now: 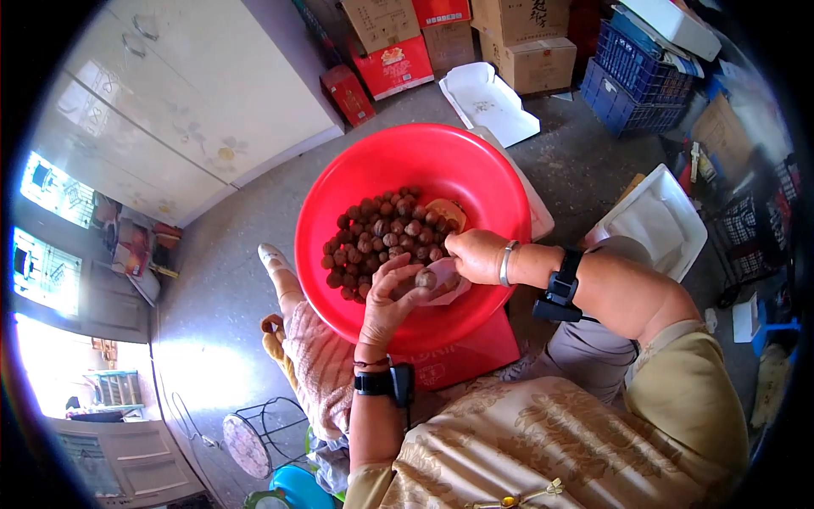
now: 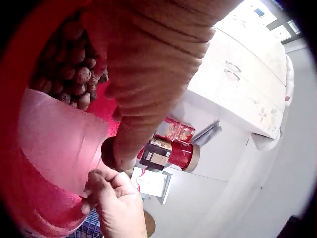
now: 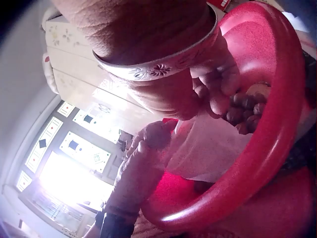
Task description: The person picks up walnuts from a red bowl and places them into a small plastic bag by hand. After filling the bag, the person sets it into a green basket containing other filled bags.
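In the head view, a red plastic basin holds a heap of round brown nuts. My left hand is over the basin's near side, thumb and fingers curled about one nut at the mouth of a translucent plastic bag. My right hand pinches the bag's edge from the right. The left wrist view has the dark nut at the left fingertips, and the bag stretched from the right fingers. Behind the right hand in the right wrist view, its fingertips are partly hidden.
A round orange-tan piece lies beside the heap. The basin rests on a red box between the person's legs. White foam trays, cardboard boxes and blue crates stand beyond. A white cabinet is at left.
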`<action>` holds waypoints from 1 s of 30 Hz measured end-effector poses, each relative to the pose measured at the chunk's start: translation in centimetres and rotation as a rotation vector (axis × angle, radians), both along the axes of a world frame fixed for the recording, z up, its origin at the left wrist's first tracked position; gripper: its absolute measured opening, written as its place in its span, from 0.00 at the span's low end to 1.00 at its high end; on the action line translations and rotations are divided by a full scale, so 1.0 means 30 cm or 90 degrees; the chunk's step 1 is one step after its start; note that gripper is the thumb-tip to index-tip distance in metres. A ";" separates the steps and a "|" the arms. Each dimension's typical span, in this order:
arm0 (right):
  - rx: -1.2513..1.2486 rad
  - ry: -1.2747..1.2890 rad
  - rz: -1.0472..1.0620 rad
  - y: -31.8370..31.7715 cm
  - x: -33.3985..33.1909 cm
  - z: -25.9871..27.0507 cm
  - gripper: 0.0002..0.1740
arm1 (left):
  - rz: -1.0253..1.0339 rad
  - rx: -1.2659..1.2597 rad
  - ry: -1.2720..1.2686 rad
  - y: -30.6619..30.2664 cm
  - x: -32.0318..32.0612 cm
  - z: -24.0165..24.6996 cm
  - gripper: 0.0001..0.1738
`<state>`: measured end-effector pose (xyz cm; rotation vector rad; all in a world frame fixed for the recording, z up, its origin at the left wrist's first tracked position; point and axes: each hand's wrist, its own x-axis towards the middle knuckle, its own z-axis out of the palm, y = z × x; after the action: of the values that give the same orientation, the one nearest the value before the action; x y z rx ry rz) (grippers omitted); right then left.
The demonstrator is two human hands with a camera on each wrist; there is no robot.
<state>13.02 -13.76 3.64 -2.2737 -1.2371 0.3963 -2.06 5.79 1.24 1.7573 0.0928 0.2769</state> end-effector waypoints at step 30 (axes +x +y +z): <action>-0.130 -0.034 0.016 0.040 0.003 0.088 0.10 | -0.033 0.721 0.332 0.113 -0.029 -0.405 0.15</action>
<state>13.11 -12.56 6.27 -2.4560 -1.3051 0.4951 -2.93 9.18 -10.90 2.9222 0.3071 -0.2462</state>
